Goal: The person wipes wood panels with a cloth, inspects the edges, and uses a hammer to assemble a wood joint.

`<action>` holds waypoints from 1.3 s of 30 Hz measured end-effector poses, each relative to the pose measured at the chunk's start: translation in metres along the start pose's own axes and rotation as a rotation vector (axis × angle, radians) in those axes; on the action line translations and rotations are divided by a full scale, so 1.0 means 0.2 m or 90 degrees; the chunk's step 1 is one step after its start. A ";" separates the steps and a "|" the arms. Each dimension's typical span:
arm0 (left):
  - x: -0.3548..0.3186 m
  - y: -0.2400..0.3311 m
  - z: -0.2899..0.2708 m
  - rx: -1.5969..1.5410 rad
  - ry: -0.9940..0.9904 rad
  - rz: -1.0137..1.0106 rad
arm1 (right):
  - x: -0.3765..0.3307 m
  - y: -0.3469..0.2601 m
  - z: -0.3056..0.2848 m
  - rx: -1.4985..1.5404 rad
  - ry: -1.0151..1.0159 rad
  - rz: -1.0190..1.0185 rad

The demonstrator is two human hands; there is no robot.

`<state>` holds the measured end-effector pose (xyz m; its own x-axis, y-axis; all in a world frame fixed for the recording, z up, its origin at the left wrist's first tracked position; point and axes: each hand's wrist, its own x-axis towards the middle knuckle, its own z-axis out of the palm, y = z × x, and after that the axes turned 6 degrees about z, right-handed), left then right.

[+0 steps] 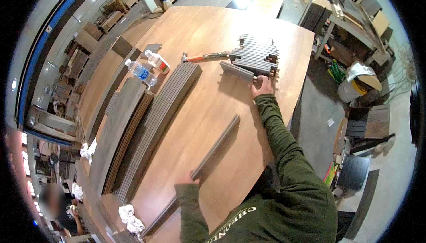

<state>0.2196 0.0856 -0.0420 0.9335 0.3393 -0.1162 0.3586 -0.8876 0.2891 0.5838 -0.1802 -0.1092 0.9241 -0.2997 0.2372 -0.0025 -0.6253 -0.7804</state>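
Now strip (pixel 217 146) in left hand (pixel 191 178), short board (pixel 236 71) at right fingertips (pixel 258 82)

A hand could pass over the light-brown wooden tabletop (pixel 195 103) in the lane between the long narrow grey strip (pixel 217 147) and the row of long grey boards (pixel 162 121), which closes the left side. Farther away, the orange-handled metal hammer (pixel 206 57) and the pile of short dark-grey slats (pixel 254 56) obstruct the way; behind them, passage is free.
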 end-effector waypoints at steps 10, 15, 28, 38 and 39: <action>0.22 0.15 0.06 0.042 -0.005 -0.022 | 0.17 -0.04 0.09 0.067 -0.237 -0.099; 0.20 0.20 0.02 0.092 -0.050 -0.083 | 0.12 0.08 -0.04 0.266 -0.066 -0.095; 0.30 1.00 0.03 -0.373 -0.067 0.389 | -0.15 -0.32 -0.95 0.438 -0.567 -0.161; 0.54 0.77 -0.17 -0.871 0.172 0.049 | -0.10 0.00 -0.34 0.213 -0.597 -0.205; 0.59 0.79 -0.15 -0.861 0.205 0.022 | -0.14 0.02 -0.28 0.186 -0.572 -0.239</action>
<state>0.3867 -0.0047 0.0174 0.8356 0.5437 0.0783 -0.1108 0.0271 0.9935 0.5373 -0.2144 -0.0868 0.7912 0.6079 0.0676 0.3294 -0.3304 -0.8845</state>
